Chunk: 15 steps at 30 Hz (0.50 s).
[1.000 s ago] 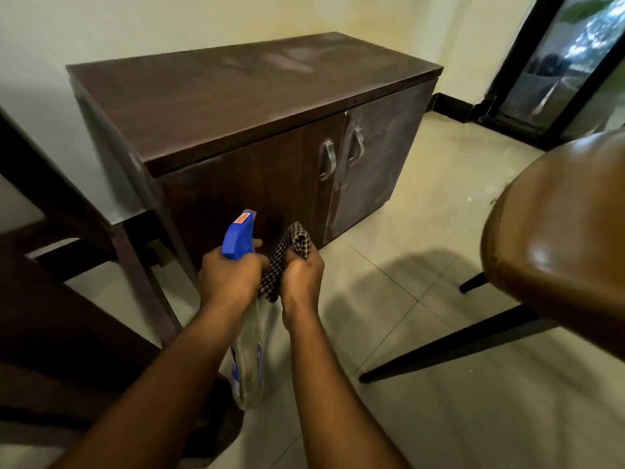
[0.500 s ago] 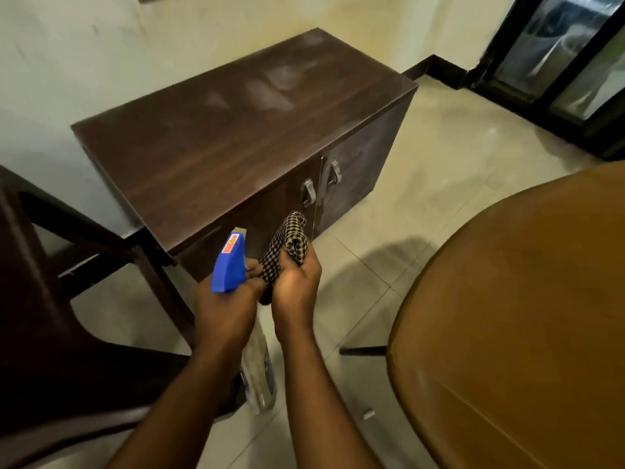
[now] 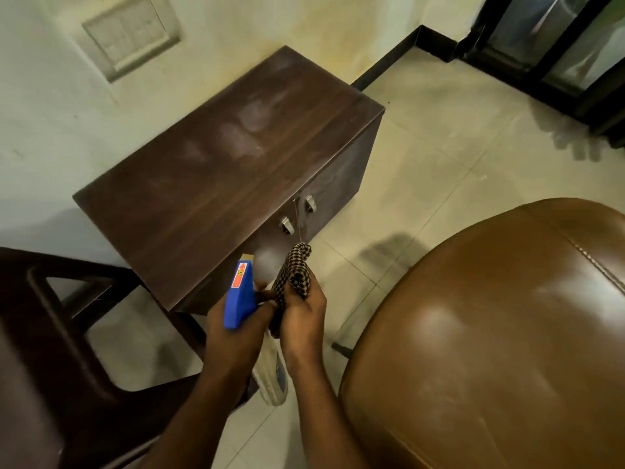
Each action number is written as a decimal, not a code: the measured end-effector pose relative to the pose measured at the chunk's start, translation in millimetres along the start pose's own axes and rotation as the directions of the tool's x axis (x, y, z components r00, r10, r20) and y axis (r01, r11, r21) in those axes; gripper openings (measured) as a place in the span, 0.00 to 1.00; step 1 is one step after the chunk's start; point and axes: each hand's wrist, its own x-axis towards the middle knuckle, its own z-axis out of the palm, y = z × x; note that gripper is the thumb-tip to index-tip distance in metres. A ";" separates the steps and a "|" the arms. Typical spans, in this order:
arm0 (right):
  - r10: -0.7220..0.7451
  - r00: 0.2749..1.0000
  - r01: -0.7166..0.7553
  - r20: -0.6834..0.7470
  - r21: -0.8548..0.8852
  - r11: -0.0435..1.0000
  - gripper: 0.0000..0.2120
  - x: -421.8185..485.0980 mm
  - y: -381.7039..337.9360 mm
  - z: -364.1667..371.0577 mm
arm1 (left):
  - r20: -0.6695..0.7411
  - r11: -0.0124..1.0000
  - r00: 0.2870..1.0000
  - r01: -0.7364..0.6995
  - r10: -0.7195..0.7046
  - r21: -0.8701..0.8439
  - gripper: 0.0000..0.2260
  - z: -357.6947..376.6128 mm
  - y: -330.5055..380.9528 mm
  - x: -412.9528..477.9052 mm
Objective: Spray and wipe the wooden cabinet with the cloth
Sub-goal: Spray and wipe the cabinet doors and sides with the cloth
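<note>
Both hands sit close together low in the view, at about 6 o'clock. The left hand (image 3: pixel 236 328) is wrapped round the neck of a spray bottle (image 3: pixel 240 296) and the right hand (image 3: pixel 302 316) is clenched on a bunched checked cloth (image 3: pixel 294 272); the two hands look to be touching or nearly so. The wooden cabinet (image 3: pixel 220 184) stands just beyond them against the wall, its top stretching from the centre towards 10 o'clock. The person seems about to begin spraying. It would go best with the nozzle aimed at the cabinet top and a light, even mist laid over the pale dusty patches near the far end. The cloth should then be opened out flat so that it wipes along the grain rather than dragging as a wad. The cabinet is a dark-brown box with a streaked wood-grain top, matt and smudged with whitish film. At 4 o'clock, a tan leather seat (image 3: pixel 490 333) bulges up, smooth, glossy and rounded, with a stitched seam. A dark wooden chair (image 3: pixel 50 333) with an open frame fills 8 o'clock. The floor (image 3: pixel 439 147) is pale glazed tile. The bottle has a hard blue plastic trigger head bearing an orange label, above a clear body hanging below the wrist. The cloth is soft, woven in a small black-and-beige check. Two small curved metal handles (image 3: pixel 287 225) shine on the cabinet doors.
</note>
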 end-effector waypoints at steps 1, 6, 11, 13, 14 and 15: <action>0.011 1.000 -0.011 -0.004 -0.001 1.000 0.19 1.1 -5.6 -1.6 | 0.017 1.000 1.000 -0.018 0.018 0.019 0.06 1.1 3.0 1.3; 0.050 0.999 -0.050 -0.011 -0.011 0.999 0.19 8.6 -29.3 -6.2 | 0.077 0.996 0.997 -0.006 0.000 0.089 0.04 5.5 16.8 12.0; 0.086 0.996 -0.087 -0.028 -0.015 0.996 0.18 23.5 -43.7 3.1 | 0.188 0.995 0.978 0.087 -0.096 0.057 0.09 13.2 27.4 35.5; 0.095 0.994 -0.095 -0.047 0.002 0.995 0.17 33.6 -50.2 6.4 | 0.166 0.995 0.981 0.101 -0.101 0.005 0.06 21.7 30.3 47.0; 0.101 0.993 -0.100 -0.061 0.019 0.995 0.17 37.8 -54.1 8.1 | 0.161 0.993 0.980 0.121 -0.120 0.003 0.11 24.3 32.6 49.7; 0.109 0.991 -0.107 -0.083 0.036 0.994 0.16 40.9 -57.6 9.2 | 0.171 0.993 0.978 0.120 -0.120 0.010 0.18 25.6 34.8 50.8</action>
